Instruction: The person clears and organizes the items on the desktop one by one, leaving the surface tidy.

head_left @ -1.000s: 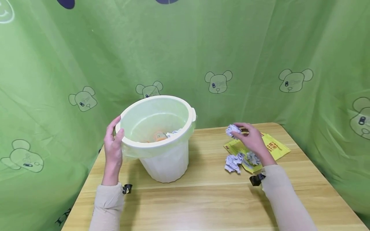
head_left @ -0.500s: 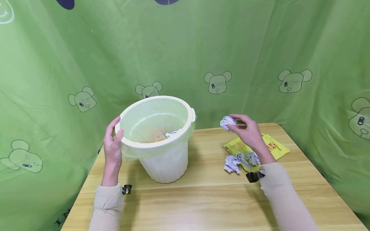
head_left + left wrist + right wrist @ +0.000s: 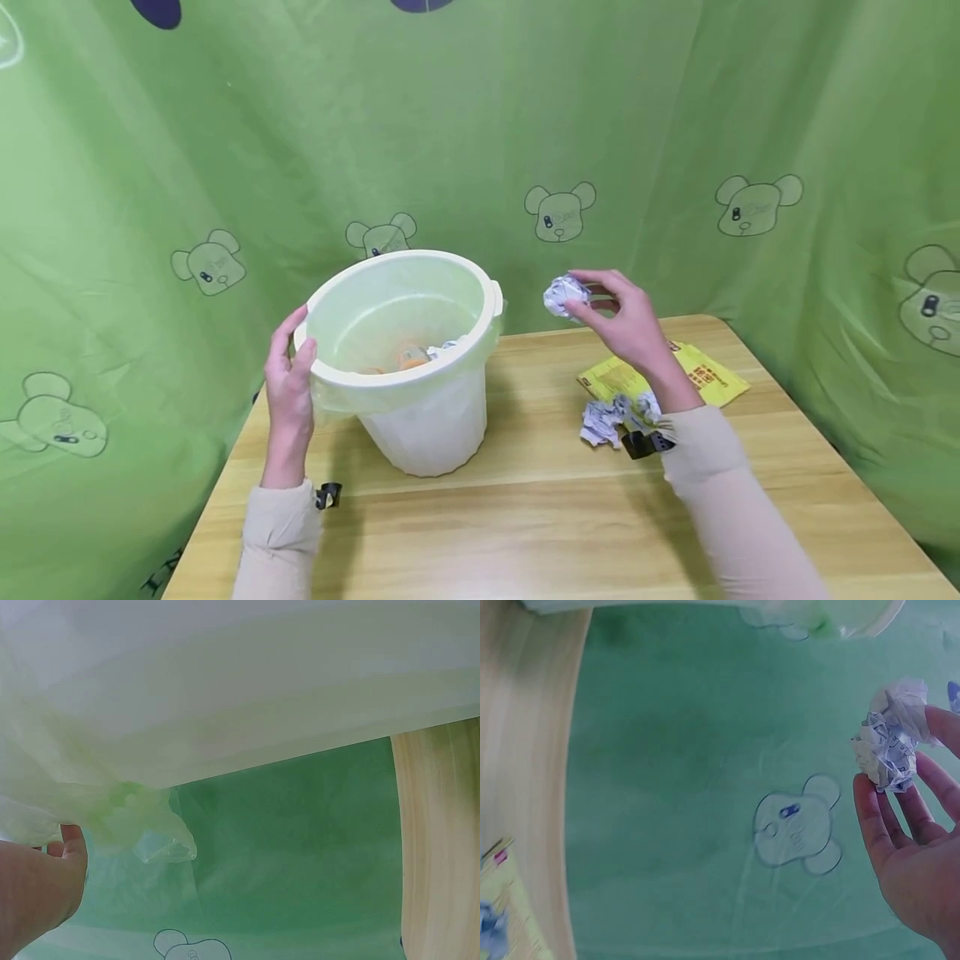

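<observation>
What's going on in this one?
A person's right hand holds a crumpled paper ball in the air, to the right of a white bin. The left hand grips the bin's rim. An orange item shows inside. On the wooden table, more crumpled paper lies by a yellow packet.

A makeshift curtained booth: green bear-print curtain (image 3: 465, 125) behind and beside 1 wooden table (image 3: 465, 533).
</observation>
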{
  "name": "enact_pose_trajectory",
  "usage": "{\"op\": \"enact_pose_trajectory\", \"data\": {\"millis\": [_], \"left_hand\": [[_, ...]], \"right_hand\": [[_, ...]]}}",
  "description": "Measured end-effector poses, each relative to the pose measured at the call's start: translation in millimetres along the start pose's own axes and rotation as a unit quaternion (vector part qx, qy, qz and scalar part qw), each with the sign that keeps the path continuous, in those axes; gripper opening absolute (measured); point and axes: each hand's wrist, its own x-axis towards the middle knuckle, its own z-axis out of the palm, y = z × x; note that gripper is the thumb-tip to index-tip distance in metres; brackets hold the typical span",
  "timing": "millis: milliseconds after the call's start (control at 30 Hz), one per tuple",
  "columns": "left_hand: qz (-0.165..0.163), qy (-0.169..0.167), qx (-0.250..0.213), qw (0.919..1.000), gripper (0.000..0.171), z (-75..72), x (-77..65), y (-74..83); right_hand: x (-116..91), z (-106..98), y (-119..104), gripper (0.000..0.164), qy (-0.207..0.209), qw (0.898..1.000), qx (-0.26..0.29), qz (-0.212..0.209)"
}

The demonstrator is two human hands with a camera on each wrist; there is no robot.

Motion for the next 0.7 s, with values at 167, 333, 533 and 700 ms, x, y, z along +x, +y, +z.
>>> {"op": "enact_pose_trajectory", "data": {"millis": [167,333,533,700], "left_hand": [[0.004,-0.005,0.001,1.0000,0.050,-0.6,0.2,-0.6],[0.002,-0.004,-0.001,1.0000,0.050,-1.3,0.3,0.3],[0.004,-0.002,-0.004,1.0000,0.050,-1.3,0.4,0.0],[0.003,-0.002,-0.009,1.0000,0.050,-0.5,-0.1,0.3]], "right_hand": [[4.9,8.2,-20.6,0.052,0.003,1.000,0.014,-0.019],[13.6,18.1,-41.6,0.050,0.006,0.998,0.043,-0.050],[22.0,33.3,-60.8,0.048,-0.005,0.995,0.069,-0.075],[27.5,47.0,-74.7,0.048,-0.019,0.993,0.078,-0.090]]}}
